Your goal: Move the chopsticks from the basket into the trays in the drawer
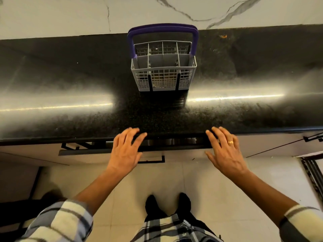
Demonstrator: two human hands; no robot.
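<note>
Chopsticks not discernible in grey plastic lattice basket (163, 74) near counter's rear edge. Left hand (126, 151) and right hand (225, 151), fingers spread, meet dark drawer front (173, 145); pinch risk at counter's front edge.

so the basket (163, 67) sits on the counter (70, 84) toward the back wall, drawer (171, 144) just under the counter's front edge, left hand (126, 149) and right hand (225, 151) on it
</note>
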